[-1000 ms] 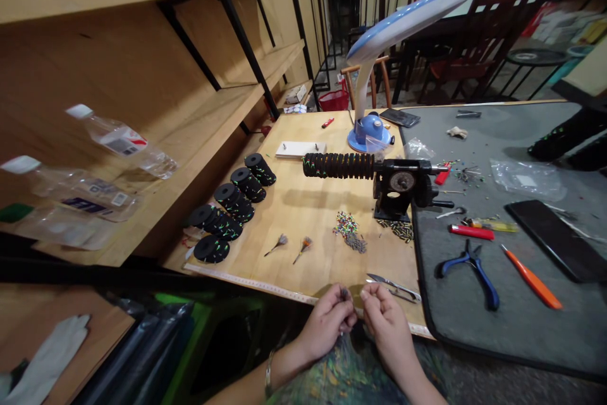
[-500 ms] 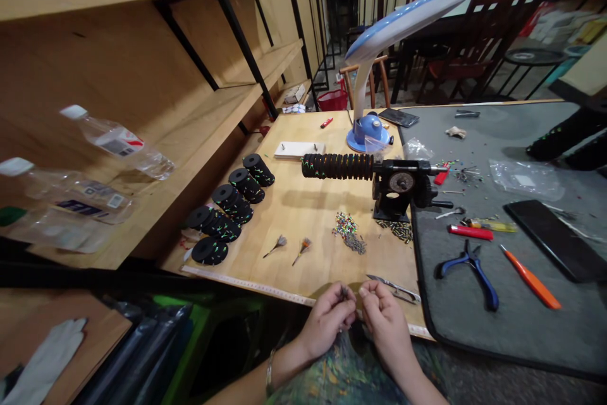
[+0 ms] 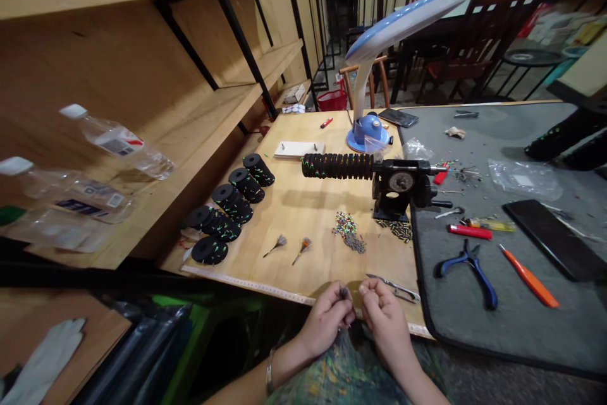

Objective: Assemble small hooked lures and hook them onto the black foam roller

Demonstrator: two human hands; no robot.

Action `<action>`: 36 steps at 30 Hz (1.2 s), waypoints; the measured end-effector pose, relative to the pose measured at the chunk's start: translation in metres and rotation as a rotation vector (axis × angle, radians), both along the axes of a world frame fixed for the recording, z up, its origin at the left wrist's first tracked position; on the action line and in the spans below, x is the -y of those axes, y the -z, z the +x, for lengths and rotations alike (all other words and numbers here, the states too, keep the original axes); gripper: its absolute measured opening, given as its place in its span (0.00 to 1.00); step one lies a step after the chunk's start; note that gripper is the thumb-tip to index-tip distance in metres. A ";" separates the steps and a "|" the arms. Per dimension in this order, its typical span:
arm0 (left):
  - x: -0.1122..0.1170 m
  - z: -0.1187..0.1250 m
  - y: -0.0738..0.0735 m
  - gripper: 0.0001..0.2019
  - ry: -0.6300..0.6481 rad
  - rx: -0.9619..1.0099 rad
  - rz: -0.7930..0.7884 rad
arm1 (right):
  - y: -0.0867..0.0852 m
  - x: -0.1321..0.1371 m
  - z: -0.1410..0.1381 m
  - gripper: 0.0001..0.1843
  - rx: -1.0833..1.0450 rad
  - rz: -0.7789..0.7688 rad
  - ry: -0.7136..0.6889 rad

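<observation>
Near the table's front edge my left hand [image 3: 329,313] is closed, and a small dark tuft [image 3: 344,293] shows between its curled fingers; its kind is unclear. Just beside it, my right hand [image 3: 383,311] is pinched shut, and whatever it holds is too small to make out. A small gap separates the fingertips. Close to my right hand lie thread snips [image 3: 396,288]. Ahead are two small bristly bunches on thin stems [image 3: 279,242], a pile of coloured beads [image 3: 345,224] and a heap of small grey metal pieces [image 3: 355,242].
A black hand-cranked winder [image 3: 401,184] carries a row of black foam spools [image 3: 337,166]. More foam spools [image 3: 210,250] stand left. Blue pliers [image 3: 469,269], an orange-handled tool [image 3: 531,275] and a phone [image 3: 554,237] lie on the grey mat [image 3: 512,342]. Behind stands a lamp [image 3: 367,133].
Both hands stay almost in place. My left fingers have shifted slightly, and the dark tuft shows a little more clearly. Nothing on the table has moved.
</observation>
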State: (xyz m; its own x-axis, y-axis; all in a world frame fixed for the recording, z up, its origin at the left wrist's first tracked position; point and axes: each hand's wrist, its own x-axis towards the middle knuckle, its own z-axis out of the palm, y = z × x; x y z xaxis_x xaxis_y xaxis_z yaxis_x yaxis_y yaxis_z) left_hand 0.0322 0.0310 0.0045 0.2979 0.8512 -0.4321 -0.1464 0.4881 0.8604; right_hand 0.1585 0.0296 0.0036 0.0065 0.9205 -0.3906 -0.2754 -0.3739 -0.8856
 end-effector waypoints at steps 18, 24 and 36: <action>-0.004 0.005 -0.003 0.10 -0.091 -0.122 0.079 | 0.010 0.000 -0.004 0.25 -0.045 0.034 -0.028; -0.006 -0.005 -0.009 0.06 -0.099 -0.176 0.206 | 0.008 -0.002 0.003 0.17 0.074 0.114 -0.130; -0.014 -0.011 -0.012 0.03 -0.165 -0.348 0.413 | 0.009 0.006 0.007 0.05 0.353 0.323 -0.267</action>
State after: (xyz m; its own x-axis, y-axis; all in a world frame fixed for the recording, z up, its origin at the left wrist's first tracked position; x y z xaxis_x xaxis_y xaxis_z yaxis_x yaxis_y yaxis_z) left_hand 0.0215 0.0454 0.0170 0.0459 0.9937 -0.1023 0.1339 0.0953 0.9864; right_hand 0.1651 0.0238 -0.0055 -0.1643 0.9809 -0.1042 0.1264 -0.0838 -0.9884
